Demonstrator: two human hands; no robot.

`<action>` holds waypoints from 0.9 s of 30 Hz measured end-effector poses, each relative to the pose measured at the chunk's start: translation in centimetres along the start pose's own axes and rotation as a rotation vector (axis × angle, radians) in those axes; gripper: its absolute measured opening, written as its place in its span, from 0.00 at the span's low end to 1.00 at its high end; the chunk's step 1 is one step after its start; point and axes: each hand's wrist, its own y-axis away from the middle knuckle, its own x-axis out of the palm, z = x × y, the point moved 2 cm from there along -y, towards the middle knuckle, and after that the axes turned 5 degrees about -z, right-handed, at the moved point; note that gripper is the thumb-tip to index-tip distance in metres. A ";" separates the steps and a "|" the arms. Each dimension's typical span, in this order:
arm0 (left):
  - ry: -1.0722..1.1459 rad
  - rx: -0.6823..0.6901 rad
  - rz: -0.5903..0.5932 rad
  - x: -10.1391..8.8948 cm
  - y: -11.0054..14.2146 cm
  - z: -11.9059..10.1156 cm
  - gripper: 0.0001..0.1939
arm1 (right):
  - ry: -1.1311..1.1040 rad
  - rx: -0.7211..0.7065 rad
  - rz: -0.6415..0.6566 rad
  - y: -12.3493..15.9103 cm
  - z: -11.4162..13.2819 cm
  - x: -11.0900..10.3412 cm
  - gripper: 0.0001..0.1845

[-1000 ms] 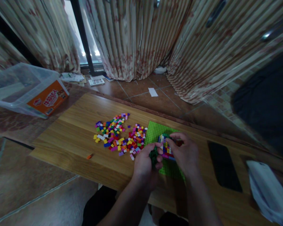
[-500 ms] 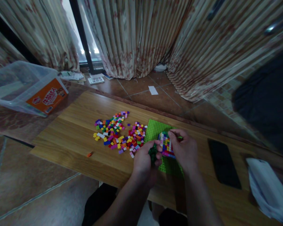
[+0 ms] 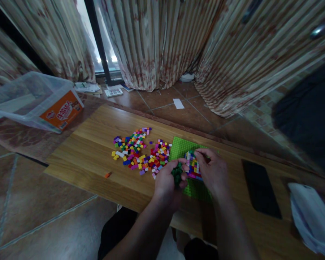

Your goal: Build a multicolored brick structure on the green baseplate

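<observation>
Several dark green toy bricks (image 3: 177,174) lie cupped in my left hand (image 3: 164,184), whose fingers curl around them. My right hand (image 3: 212,171) is closed in a pinch at the far part of a multicoloured brick structure (image 3: 193,167); whatever sits between its fingertips is too small to make out. The structure stands on a light green studded baseplate (image 3: 180,146), partly hidden by both hands. Left of the baseplate spreads a loose pile of small coloured bricks (image 3: 141,153), close to my left hand.
On the wooden table (image 3: 83,144), a single orange brick (image 3: 107,175) lies near the front edge. A black flat slab (image 3: 261,187) and a white plastic package (image 3: 311,216) lie on the right. A clear plastic bin (image 3: 35,97) with an orange label stands at the far left.
The whole view has shifted slightly, so things appear a little further right. My left hand has opened a bit around the green bricks; my right hand stays at the brick structure.
</observation>
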 end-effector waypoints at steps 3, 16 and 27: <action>-0.005 0.016 0.009 0.0 0.0 -0.1 0.09 | 0.003 -0.004 0.004 0.0 -0.1 -0.1 0.16; -0.026 0.050 0.091 -0.3 0.1 -0.1 0.13 | -0.385 -0.111 0.091 1.3 2.5 -1.8 0.10; -0.168 0.178 0.135 -0.1 0.6 -0.2 0.20 | -0.785 0.148 0.532 2.3 3.8 -1.0 0.10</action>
